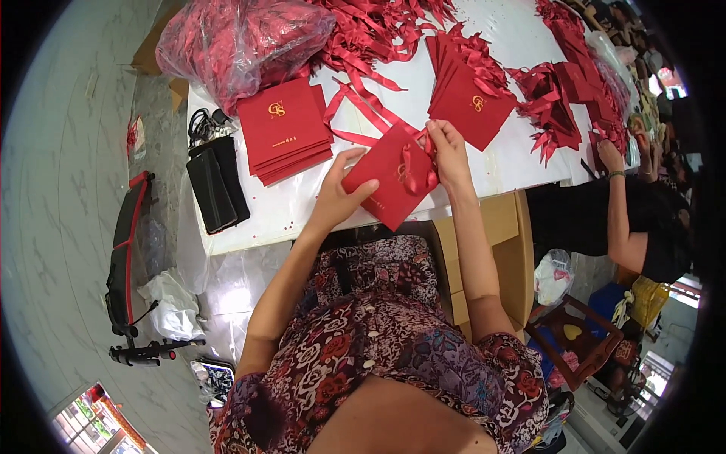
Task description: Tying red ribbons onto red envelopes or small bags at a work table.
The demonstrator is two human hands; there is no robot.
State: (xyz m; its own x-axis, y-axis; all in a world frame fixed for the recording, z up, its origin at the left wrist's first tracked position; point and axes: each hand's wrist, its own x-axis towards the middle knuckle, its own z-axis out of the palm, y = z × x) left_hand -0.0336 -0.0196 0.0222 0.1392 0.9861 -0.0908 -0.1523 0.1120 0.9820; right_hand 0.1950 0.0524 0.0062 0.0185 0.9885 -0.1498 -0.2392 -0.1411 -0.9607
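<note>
Hands are working at the near edge of a white table (514, 170), both on one red card (389, 181) that is lying tilted over that edge, its lower corner hanging past the table toward the person's lap. The left hand (336, 193) is gripping the card's left side, thumb lying on the top face and the other fingers curling beneath, so the fingers are clamped on the card. The right hand (448, 147) is sitting at the card's upper right corner, its fingertips pinched together on the red ribbon (416, 170) that is forming a bow on the card's face. Just left of the card, a stack of red cards (286, 130) with gold emblems is resting on the table, and a black pouch (218, 185) is lying beside that stack near the table's left edge. Behind the right hand, a fanned pile of cards (470, 94) is spreading out, with loose ribbons (370, 34) lying in a heap further back. A clear bag of red ribbon (234, 38) is sitting at the far left corner. At the right end of the table, another person's hand (609, 155) is resting near more red cards (563, 91). A brown cardboard box (508, 257) is standing under the table beside the right forearm.
</note>
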